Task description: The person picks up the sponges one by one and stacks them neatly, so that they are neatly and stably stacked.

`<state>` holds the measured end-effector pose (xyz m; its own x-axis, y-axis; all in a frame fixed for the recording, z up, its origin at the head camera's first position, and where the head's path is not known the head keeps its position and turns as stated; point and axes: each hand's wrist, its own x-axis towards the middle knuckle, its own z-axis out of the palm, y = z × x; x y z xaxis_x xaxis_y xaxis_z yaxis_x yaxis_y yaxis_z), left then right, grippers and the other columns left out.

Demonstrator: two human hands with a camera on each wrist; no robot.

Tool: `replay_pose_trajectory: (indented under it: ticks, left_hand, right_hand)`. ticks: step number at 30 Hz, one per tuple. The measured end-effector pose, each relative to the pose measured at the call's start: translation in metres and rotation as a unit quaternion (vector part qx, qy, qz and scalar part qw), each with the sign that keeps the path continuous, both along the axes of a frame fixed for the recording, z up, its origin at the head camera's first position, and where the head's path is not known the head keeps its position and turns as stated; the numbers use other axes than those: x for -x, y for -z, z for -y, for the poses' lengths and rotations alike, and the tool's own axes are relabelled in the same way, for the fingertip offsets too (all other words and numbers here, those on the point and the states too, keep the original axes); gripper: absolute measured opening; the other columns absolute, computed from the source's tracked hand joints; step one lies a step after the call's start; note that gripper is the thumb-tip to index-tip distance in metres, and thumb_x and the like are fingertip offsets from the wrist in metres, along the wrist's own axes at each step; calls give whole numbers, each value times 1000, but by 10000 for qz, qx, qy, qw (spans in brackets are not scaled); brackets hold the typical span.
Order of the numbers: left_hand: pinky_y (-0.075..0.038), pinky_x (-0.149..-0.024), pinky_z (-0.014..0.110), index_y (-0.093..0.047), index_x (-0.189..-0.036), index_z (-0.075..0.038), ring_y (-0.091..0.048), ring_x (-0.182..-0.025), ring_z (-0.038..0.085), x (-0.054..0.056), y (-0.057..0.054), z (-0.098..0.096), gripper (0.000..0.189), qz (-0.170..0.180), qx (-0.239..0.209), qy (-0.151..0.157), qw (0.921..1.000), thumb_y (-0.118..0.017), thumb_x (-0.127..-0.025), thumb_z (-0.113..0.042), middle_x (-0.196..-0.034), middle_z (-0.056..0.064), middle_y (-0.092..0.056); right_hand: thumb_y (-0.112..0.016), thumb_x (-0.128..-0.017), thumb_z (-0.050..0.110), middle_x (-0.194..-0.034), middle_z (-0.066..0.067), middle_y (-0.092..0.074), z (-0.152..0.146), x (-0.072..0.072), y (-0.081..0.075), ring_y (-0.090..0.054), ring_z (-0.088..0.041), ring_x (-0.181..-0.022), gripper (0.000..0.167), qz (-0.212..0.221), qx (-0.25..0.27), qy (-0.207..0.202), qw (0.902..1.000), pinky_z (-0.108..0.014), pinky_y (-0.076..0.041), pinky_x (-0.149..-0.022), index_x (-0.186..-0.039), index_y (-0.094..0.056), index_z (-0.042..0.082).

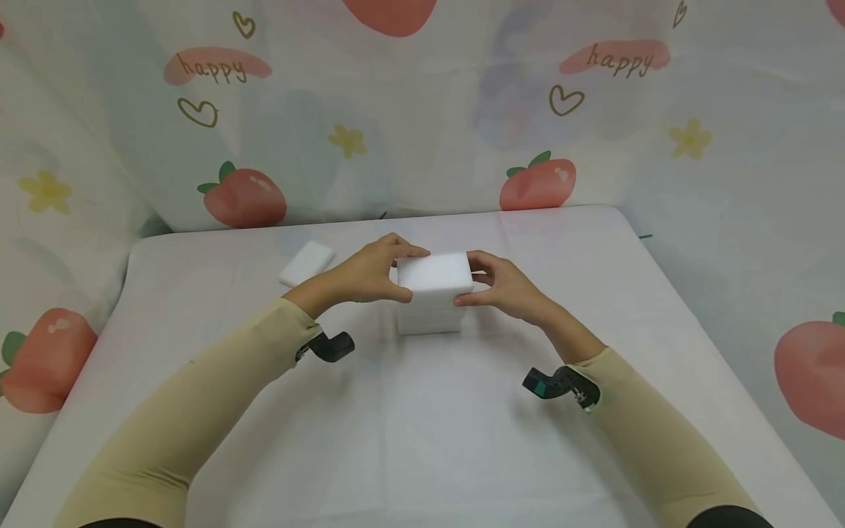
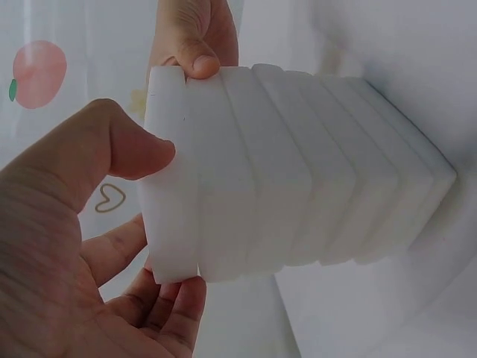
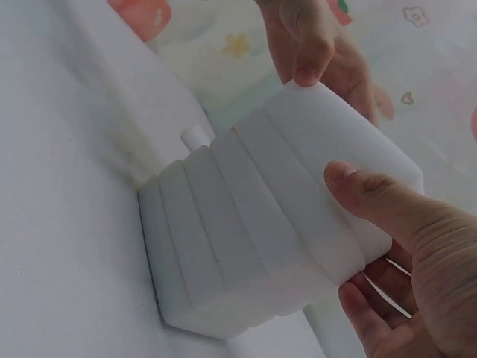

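A stack of white sponge blocks, several layers high, stands upright on the table. Its layers sit slightly out of line with each other in both wrist views. My left hand holds the top white sponge at its left end, thumb on the near side and fingers on the far side. At the right end, my right hand grips the stack's upper part the same way. In the left wrist view, the right thumb lies close to the seam below the top block.
Another white sponge lies flat on the table behind the left wrist. A white cloth covers the table. Printed fabric with peaches and hearts hangs as a backdrop behind and at the sides.
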<state>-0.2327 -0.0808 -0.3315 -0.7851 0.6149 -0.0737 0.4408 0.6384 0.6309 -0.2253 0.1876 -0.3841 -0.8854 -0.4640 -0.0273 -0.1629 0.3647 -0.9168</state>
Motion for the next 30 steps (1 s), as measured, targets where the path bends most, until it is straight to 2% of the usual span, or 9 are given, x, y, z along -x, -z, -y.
replay_pose_trajectory:
  ticks: [10, 19, 27, 30]
  left_hand:
    - [-48, -91, 37, -52, -144, -17, -52, -110, 24, 0, -2, -1, 70, -70, 57, -11, 10000, -72, -76, -18, -132, 8, -47]
    - [-48, -88, 36, -51, -144, -19, -51, -109, 24, -1, 2, -2, 71, 39, 21, -100, 9999, -72, -76, -18, -131, 7, -47]
    - [-48, -85, 35, -51, -145, -18, -51, -107, 25, 0, 3, -3, 71, 93, -36, -92, 9999, -72, -77, -17, -132, 8, -47]
    - [-48, -84, 35, -51, -145, -18, -51, -107, 25, 0, 3, -3, 71, 123, -65, -117, 9998, -72, -77, -17, -132, 8, -47]
  right_hand:
    - [-84, -78, 13, -140, -12, -49, -2, 0, 2, -52, -32, -128, 74, 2, 9, 8, 10000, -44, -47, -104, -141, -46, 5]
    - [-84, -79, 14, -140, -10, -49, -3, 0, 3, -51, -30, -128, 74, -18, -6, -10, 10000, -39, -48, -104, -141, -45, 6]
    - [-84, -78, 14, -142, -9, -47, -7, -1, -4, -49, -32, -130, 77, -160, -30, -123, 9998, -49, -44, -107, -143, -44, 8]
    - [-83, -79, 15, -144, -9, -46, -7, -1, -9, -48, -33, -130, 76, -345, -75, -118, 9993, -51, -42, -108, -144, -44, 9]
